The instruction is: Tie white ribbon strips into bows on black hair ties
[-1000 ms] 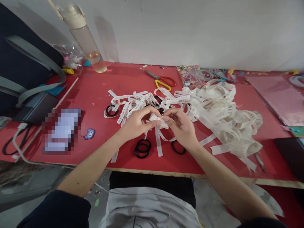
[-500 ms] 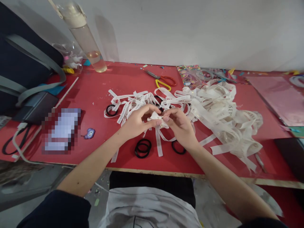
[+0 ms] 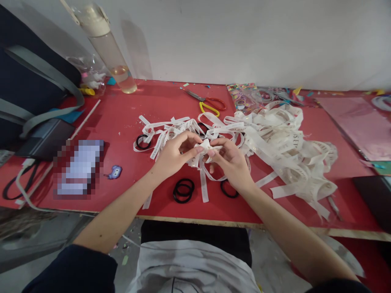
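Observation:
Between my two hands is a white ribbon bow [image 3: 206, 145], pinched from both sides above the red table. My left hand [image 3: 180, 152] grips its left part between thumb and fingers. On the other side my right hand [image 3: 227, 158] pinches the right part, thumb in front. Ribbon tails hang below, one ribbon end [image 3: 204, 185] lying towards the table's front. Printed white ribbon strips [image 3: 161, 142] lie behind and left of my hands. A large heap of loose white ribbon [image 3: 284, 150] spreads to the right. Black hair ties [image 3: 183, 190] rest in front of my hands.
Scissors [image 3: 207, 101] with red and yellow handles lie at the back. A tilted-looking water bottle [image 3: 114, 61] stands by the wall. Left are a blurred phone [image 3: 80, 167], a small purple charm [image 3: 115, 171] and a dark box [image 3: 45, 138]. Pink sheets [image 3: 351, 122] lie right.
My fingers have shifted on the bow, and its loops now show more between my hands. Both hands stay in nearly the same place.

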Action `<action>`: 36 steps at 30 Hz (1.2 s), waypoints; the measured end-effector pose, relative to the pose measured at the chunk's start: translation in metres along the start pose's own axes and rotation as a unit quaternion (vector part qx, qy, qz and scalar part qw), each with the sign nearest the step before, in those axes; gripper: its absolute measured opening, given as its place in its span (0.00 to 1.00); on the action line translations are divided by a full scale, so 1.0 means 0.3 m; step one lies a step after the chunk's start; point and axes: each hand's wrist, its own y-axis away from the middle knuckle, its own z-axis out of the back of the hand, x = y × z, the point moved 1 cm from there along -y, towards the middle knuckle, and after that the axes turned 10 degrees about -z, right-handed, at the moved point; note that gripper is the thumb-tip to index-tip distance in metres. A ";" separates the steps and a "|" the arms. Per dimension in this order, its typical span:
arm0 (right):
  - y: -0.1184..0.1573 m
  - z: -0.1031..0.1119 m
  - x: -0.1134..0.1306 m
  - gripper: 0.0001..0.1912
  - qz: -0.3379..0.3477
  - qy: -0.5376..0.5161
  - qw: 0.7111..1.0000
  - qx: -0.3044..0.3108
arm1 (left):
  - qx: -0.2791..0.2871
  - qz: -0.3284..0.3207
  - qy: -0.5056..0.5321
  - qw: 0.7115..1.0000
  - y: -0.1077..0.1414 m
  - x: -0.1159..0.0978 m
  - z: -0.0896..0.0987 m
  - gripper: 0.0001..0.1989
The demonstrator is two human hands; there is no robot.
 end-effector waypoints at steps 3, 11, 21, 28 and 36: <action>0.000 0.005 -0.003 0.14 -0.010 0.028 1.000 -0.004 | 0.002 -0.003 -0.002 1.000 0.000 -0.007 0.001 0.12; -0.005 0.002 -0.009 0.15 0.000 -0.016 1.000 -0.026 | 0.018 -0.004 0.023 1.000 -0.004 -0.011 0.008 0.11; 0.002 0.006 0.004 0.15 0.005 -0.007 1.000 -0.012 | 0.017 0.090 0.104 0.990 -0.015 -0.012 0.016 0.15; 0.008 -0.008 0.013 0.16 0.007 -0.014 1.000 -0.002 | 0.022 0.014 0.071 0.997 -0.010 -0.002 0.018 0.16; 0.006 -0.011 -0.001 0.14 0.005 0.010 1.000 0.022 | 0.091 0.019 0.011 0.996 -0.004 -0.012 0.012 0.13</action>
